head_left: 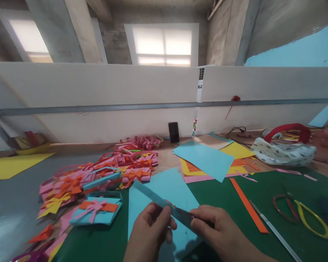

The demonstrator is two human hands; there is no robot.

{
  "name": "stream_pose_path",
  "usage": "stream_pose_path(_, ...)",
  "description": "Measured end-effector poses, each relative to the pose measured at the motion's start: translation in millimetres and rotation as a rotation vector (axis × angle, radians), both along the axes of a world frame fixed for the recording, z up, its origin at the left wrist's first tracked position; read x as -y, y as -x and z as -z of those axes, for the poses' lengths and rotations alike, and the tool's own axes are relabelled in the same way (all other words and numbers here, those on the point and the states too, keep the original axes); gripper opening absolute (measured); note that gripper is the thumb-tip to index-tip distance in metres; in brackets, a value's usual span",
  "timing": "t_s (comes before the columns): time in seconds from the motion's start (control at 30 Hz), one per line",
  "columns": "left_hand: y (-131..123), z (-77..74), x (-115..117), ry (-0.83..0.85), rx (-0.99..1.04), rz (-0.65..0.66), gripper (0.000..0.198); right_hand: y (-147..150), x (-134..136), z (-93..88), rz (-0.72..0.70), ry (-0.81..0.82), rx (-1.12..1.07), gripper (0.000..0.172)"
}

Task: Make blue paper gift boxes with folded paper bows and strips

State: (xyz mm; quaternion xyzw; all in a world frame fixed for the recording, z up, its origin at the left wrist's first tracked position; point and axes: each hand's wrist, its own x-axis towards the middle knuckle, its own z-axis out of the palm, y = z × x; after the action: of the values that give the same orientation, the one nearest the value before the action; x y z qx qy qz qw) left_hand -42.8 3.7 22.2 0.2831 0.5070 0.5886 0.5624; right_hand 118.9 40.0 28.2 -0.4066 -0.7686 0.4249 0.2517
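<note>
A narrow light-blue paper strip (153, 197) runs up and to the left from between both my hands. My left hand (149, 233) pinches it with thumb and fingers closed near the middle. Just to the right, my right hand (221, 233) grips the strip's lower end, fingers closed. Under the hands lies a light-blue sheet (164, 189) on a dark green mat (229, 196).
Finished paper baskets with bows (98, 209) pile up at left. A stack of coloured sheets (207, 160) lies behind, an orange strip (248, 205) and a metal ruler (276, 233) at right. Scissors (303, 214) and a patterned bag (284, 151) sit far right. A white partition (98, 105) closes the desk's far side.
</note>
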Motion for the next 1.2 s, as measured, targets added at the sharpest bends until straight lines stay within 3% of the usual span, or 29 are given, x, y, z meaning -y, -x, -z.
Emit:
stream_pose_path(0.47, -3.6, 2.4, -1.9, 0.08, 0.036, -0.051, 0.026, 0.9, -1.0, 2.0, -0.016, -0.032, 0.013, 0.031)
stream_pose_path(1.2, -6.3, 5.7, -1.6, 0.073, 0.057, -0.013, 0.032, 0.1, 0.8, 1.0, -0.021, -0.043, 0.005, 0.031)
